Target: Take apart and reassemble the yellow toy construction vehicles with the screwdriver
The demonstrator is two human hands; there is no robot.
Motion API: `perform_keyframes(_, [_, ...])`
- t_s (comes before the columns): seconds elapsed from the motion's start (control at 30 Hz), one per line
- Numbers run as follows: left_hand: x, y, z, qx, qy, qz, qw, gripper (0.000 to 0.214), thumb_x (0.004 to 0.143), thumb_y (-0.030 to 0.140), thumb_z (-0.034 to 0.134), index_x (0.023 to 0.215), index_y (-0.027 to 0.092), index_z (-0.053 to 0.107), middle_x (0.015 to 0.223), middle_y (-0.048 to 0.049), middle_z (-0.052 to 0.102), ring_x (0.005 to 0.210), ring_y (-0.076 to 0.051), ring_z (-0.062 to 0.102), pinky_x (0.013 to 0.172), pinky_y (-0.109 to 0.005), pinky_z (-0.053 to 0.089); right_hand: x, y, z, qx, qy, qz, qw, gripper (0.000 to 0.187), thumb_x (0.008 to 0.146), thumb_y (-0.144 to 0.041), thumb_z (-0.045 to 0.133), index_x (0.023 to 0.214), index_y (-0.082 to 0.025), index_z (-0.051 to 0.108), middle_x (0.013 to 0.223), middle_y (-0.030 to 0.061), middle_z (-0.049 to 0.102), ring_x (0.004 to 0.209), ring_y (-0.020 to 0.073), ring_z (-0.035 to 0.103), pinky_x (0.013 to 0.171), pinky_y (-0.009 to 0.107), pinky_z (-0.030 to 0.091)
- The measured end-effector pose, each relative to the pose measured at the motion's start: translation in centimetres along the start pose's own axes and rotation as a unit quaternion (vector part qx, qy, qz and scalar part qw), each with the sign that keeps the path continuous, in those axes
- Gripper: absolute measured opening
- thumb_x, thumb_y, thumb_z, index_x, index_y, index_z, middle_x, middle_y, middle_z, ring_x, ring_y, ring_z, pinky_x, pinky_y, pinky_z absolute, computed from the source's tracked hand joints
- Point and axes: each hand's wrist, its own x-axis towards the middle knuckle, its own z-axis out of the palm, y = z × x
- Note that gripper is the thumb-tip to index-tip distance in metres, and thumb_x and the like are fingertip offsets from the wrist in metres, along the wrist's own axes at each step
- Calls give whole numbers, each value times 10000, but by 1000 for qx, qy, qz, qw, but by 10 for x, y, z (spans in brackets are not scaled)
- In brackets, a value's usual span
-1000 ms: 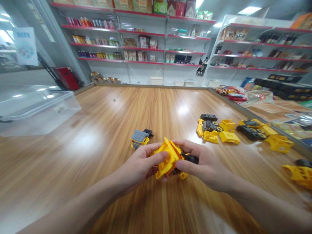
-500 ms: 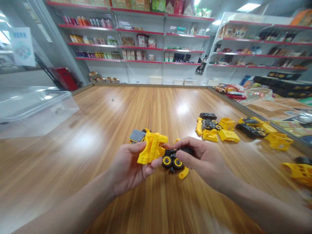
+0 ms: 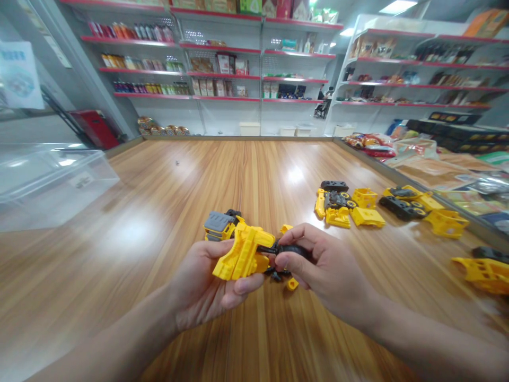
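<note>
My left hand (image 3: pixel 199 286) is closed around a yellow plastic toy-vehicle body piece (image 3: pixel 240 252), thumb on top and fingers beneath. Pinched in my right hand (image 3: pixel 334 270) is a black toy wheel chassis (image 3: pixel 295 249), partly hidden by the fingers. Its thin black end meets the right side of the yellow piece; whether the two are joined I cannot tell. Behind my left hand sits a grey-and-yellow toy truck part (image 3: pixel 218 225). Under the hands lie small black parts (image 3: pixel 278 275) and a small yellow piece (image 3: pixel 292 284).
Several yellow and black toy-vehicle parts (image 3: pixel 338 216) lie to the right, with another group (image 3: pixel 445 223) farther along and a yellow piece (image 3: pixel 487 276) at the edge. A clear plastic box (image 3: pixel 55 185) stands left on the wooden table (image 3: pixel 238 170). Stocked shelves (image 3: pixel 222 98) rise behind.
The black chassis has been turned in my right hand, so its yellow-hubbed wheels no longer face me. Both hands have shifted slightly left in view, and the yellow piece is tilted more.
</note>
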Motion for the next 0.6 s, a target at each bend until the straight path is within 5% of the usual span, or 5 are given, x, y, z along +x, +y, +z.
perform_keyframes(0.27, [1, -5, -12, 21, -4, 17, 1000, 372, 942, 220, 343, 1057, 39, 647, 833, -154, 642, 534, -128, 592, 415, -196, 524, -1, 3, 3, 1, 24, 30, 999, 268, 864, -438, 648, 921, -194, 552, 648, -39, 615, 383, 42, 426, 349, 174, 303])
perform_keyframes(0.43, [2, -8, -9, 34, 8, 19, 999, 376, 964, 242, 315, 1041, 59, 635, 792, -134, 638, 506, -129, 592, 396, -197, 517, -1, 10, 3, -89, 47, -35, 994, 242, 866, -398, 668, 956, -211, 542, 802, 7, 640, 685, 127, 604, 571, 240, 476])
perform_keyframes(0.6, [2, -9, -2, 72, 25, 44, 996, 332, 951, 220, 335, 997, 64, 625, 852, -135, 638, 489, -124, 597, 369, -193, 506, -2, 13, 4, -20, -7, -58, 998, 180, 1032, -339, 348, 1133, -221, 439, 916, 38, 620, 813, 140, 607, 680, 277, 479])
